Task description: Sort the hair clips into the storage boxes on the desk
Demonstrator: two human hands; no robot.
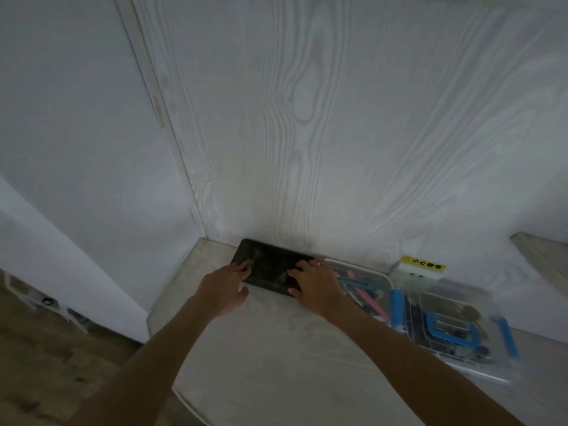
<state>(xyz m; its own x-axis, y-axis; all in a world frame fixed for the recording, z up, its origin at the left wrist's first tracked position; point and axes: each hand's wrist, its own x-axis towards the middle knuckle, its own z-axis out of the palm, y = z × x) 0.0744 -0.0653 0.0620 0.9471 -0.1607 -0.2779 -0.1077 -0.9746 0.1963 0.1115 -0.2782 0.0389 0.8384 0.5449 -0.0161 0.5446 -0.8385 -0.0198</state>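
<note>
Resting spread on a dark tray (267, 262), left grip (226, 287), right grip (313, 287), hair clips (362, 287) just right

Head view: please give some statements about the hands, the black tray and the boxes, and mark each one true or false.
1. Both hands touch the black tray. True: the left hand is at its left end, the right hand at its right end.
2. The black tray lies at the near edge of the desk. False: it lies at the back, by the wall.
3. The clear box with blue latches stands to the right of the tray. True.
4. The open box beside the tray is empty. False: it holds pink and teal pieces.
</note>
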